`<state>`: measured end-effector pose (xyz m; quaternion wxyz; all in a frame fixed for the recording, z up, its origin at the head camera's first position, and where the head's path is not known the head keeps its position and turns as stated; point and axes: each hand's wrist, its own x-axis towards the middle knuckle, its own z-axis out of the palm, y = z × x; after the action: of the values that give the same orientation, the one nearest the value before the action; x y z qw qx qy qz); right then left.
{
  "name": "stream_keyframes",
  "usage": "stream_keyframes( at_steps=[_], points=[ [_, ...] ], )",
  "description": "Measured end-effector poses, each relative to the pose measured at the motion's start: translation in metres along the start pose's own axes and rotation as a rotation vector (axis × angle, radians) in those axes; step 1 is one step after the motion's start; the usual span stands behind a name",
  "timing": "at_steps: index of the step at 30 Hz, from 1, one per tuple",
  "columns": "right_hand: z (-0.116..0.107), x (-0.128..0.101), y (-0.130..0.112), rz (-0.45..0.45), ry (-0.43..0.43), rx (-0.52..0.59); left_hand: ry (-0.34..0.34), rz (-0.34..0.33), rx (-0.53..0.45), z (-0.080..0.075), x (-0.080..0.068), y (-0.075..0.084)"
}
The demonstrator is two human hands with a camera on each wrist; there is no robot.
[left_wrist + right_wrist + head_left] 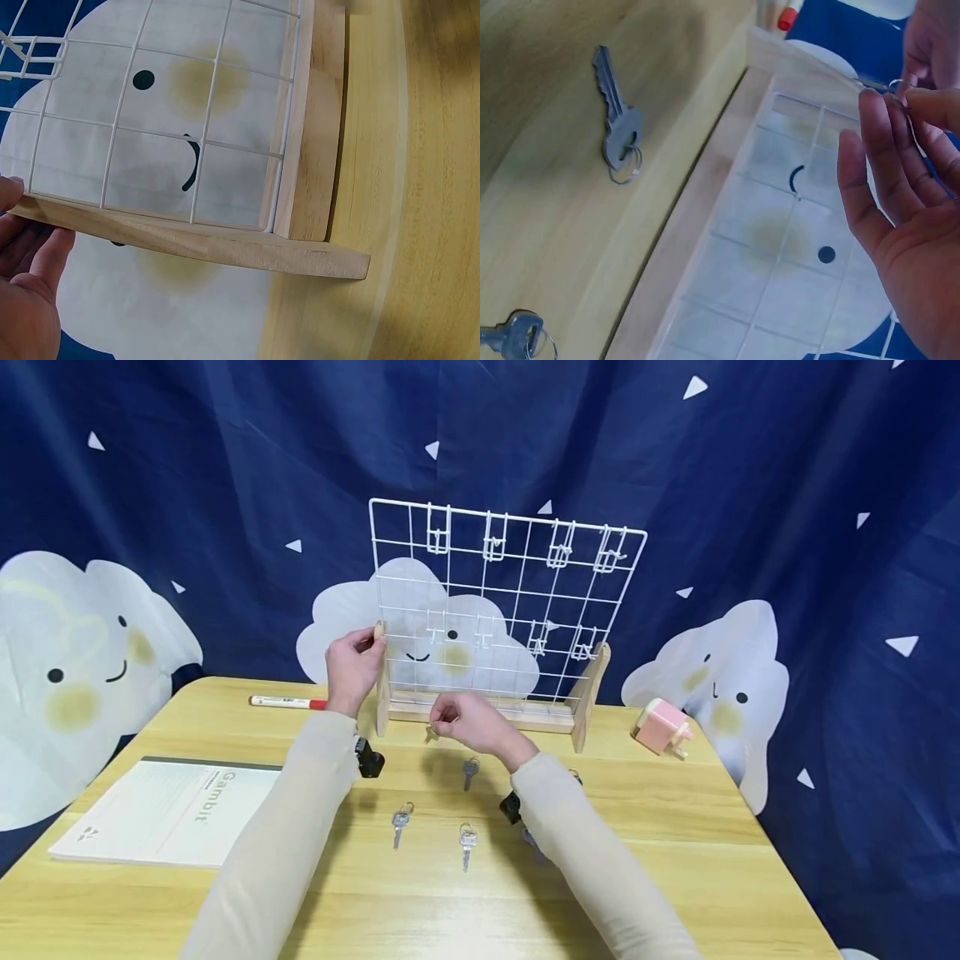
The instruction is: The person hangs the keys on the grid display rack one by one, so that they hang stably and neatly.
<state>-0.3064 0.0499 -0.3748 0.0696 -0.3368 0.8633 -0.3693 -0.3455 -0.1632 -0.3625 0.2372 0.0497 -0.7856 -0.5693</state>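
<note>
Between right-hand fingers (447, 720) hangs a key (431, 734), pinched.

Even, bright overhead light, soft shadows pooling on the table (675, 827) under my forearms; head view sharp but bowed at its edges, both wrist views softer, my right hand (907, 225) blurred up close.

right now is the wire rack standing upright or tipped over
Upright: the wire rack stands on its wooden feet on the table, left hand gripping its side post.
</note>
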Motion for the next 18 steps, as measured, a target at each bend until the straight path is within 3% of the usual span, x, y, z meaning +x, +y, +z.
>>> stream_keyframes(
  at_steps=[18],
  points=[
    [-0.028, -0.013, -0.022, -0.018, 0.094, 0.015, 0.002, 0.010, 0.000, 0.000, 0.001, -0.002]
  ],
)
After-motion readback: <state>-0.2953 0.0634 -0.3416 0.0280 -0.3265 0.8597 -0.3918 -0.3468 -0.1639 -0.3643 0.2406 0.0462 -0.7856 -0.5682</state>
